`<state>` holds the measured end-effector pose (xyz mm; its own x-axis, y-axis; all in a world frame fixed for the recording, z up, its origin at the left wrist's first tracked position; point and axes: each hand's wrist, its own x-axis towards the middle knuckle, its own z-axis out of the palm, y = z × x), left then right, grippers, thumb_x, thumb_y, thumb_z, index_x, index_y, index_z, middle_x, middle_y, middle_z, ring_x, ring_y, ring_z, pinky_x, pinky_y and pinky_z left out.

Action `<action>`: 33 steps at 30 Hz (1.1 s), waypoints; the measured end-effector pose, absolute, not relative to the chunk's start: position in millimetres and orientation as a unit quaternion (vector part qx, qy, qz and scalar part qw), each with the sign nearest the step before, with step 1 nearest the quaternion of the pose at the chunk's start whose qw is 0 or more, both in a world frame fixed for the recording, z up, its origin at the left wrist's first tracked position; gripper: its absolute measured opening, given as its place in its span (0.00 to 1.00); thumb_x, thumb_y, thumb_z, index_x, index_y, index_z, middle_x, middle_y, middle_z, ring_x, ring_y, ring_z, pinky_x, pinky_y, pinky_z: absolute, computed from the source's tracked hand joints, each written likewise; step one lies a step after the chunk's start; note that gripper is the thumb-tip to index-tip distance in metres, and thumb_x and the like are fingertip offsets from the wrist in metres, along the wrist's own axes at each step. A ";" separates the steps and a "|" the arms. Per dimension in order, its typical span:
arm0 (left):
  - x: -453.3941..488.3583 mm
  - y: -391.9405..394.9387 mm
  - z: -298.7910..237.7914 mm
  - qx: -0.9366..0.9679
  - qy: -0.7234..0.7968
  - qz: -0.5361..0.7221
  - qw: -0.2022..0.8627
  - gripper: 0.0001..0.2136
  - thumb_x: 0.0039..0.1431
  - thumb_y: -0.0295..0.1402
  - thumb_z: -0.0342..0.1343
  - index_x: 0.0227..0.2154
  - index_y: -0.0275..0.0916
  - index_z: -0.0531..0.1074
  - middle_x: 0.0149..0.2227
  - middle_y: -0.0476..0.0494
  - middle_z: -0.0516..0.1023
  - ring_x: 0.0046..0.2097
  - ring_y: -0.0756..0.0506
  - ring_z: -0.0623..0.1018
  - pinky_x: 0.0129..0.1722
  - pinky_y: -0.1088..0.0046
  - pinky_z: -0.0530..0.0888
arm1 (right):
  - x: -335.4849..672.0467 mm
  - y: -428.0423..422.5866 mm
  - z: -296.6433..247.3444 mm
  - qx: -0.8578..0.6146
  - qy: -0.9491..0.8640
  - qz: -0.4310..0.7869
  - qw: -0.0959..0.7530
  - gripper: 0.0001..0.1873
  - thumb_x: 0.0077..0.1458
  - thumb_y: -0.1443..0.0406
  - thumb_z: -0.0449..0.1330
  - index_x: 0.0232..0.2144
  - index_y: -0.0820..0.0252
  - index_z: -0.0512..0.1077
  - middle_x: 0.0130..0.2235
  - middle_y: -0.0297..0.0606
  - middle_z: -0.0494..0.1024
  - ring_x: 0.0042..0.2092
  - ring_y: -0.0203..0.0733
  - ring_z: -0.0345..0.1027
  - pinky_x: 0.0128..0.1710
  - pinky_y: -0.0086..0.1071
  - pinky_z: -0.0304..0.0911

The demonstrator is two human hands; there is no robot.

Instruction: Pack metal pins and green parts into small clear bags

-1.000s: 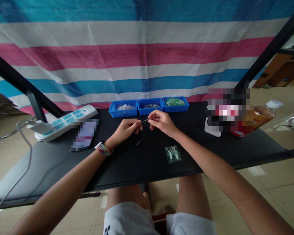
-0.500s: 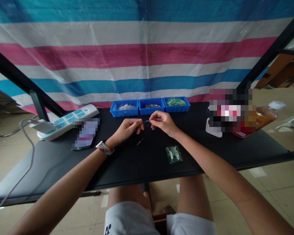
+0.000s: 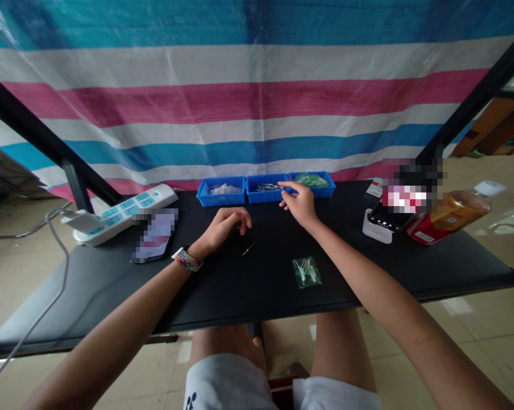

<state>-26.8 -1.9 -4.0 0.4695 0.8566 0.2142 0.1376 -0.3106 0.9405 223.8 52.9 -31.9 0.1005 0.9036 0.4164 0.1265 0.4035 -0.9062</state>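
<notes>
My right hand (image 3: 298, 204) reaches to the middle blue bin (image 3: 261, 197), which holds thin metal pins; its fingertips are pinched together at the bin's right end, and what they hold is too small to see. My left hand (image 3: 225, 224), with a colourful wristband, rests on the black table (image 3: 223, 285) with fingers curled in; anything inside them is hidden. A single thin pin (image 3: 248, 249) lies on the table just right of my left hand. A small clear green bag (image 3: 307, 271) of parts lies nearer me, under my right forearm.
Three blue bins stand in a row at the back: the left bin (image 3: 220, 197) with clear bags, the right bin (image 3: 325, 189) with green bags. A white power strip (image 3: 124, 211) lies left, a phone on a white stand (image 3: 380, 219) and a lying bottle (image 3: 453, 208) right.
My hands had been together, holding a thin pin between them. My right hand has since moved away, back to the middle bin; my left hand has sunk onto the table.
</notes>
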 end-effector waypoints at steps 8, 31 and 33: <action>-24.8 -5.2 -2.1 0.734 0.369 0.364 0.439 0.19 0.67 0.45 0.54 0.26 0.37 0.78 0.22 0.46 0.76 0.27 0.46 0.75 0.33 0.71 0.72 | 212.7 0.9 -18.9 -0.280 -0.831 0.346 0.334 0.04 0.55 0.70 0.69 0.35 0.59 0.83 0.35 0.34 0.80 0.30 0.35 0.69 0.31 0.29 0.63; -25.6 -0.3 -8.6 0.700 0.366 0.370 0.488 0.16 0.66 0.44 0.58 0.30 0.35 0.77 0.27 0.45 0.76 0.28 0.47 0.76 0.30 0.71 0.74 | 195.8 -13.0 -21.5 -0.336 -0.780 0.300 0.434 0.02 0.60 0.68 0.62 0.36 0.56 0.72 0.34 0.32 0.77 0.29 0.35 0.71 0.31 0.28 0.63; -25.7 -0.1 -7.5 0.696 0.366 0.384 0.484 0.14 0.64 0.43 0.59 0.31 0.36 0.76 0.28 0.46 0.75 0.28 0.47 0.76 0.30 0.72 0.74 | 198.6 -6.7 -24.8 -0.336 -0.766 0.312 0.450 0.02 0.62 0.64 0.62 0.36 0.57 0.74 0.34 0.34 0.78 0.29 0.36 0.73 0.31 0.28 0.65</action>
